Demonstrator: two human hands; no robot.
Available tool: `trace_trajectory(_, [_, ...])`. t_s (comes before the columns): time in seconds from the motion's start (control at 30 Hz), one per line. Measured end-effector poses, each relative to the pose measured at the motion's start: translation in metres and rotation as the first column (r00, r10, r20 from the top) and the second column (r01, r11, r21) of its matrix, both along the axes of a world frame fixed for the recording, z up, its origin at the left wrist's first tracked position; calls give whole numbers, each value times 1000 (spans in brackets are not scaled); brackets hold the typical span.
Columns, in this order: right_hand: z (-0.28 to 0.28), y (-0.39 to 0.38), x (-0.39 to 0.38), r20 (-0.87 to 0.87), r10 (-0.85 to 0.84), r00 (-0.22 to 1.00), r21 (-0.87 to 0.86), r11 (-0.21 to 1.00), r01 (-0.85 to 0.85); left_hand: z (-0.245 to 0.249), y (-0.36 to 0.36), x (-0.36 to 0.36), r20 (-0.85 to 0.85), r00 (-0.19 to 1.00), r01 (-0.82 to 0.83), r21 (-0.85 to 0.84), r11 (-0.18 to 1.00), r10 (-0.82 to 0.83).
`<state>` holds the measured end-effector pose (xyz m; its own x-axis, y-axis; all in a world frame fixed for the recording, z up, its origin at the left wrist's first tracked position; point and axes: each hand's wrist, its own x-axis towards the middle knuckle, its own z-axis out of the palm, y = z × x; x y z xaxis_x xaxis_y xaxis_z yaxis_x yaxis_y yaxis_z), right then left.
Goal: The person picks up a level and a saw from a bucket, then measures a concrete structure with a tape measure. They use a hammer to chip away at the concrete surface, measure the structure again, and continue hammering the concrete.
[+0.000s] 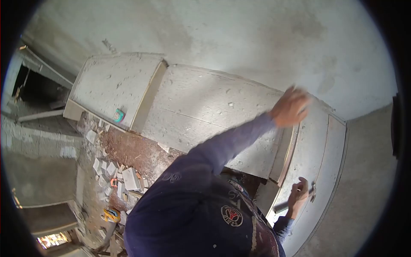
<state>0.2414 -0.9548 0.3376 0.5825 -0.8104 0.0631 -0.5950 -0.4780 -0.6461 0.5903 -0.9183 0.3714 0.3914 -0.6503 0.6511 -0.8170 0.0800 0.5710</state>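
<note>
Neither of my own hands is in view. A co-worker in a dark blue long-sleeved shirt [188,188] and a dark cap with a round red logo [231,215] fills the lower middle, seen from behind and above. One hand of the co-worker [291,107] reaches up and rests on the top edge of a large pale slab [205,111] that leans on the wall. The co-worker's other hand [299,196] grips a dark-handled tool [284,206] beside a neighbouring slab [312,145].
Another pale slab [115,83] stands at the left with a small teal object [118,115] at its lower edge. Broken tile pieces [115,173] and reddish rubble [137,152] cover the floor. A yellow item [112,215] lies lower left. A grey plastered wall [257,38] rises behind.
</note>
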Motion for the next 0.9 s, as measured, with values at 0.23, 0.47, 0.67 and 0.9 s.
trace_trajectory(0.23, [-16,77,92,-151,398,905,204,908,-366,-119,321,39,-175,705,-650,227,725,687])
trace_trajectory(0.47, [-21,129,166,-113,650,752,363,731,-577,-126,608,132,417,97,-753,625,-207,904])
trace_trajectory(0.67, [-8,155,210,11,744,668,259,643,-720,-110,642,143,271,232,-704,710,-31,934])
trace_trajectory(0.9, [12,229,289,175,755,631,342,555,-758,-76,435,78,-605,465,-408,501,763,646])
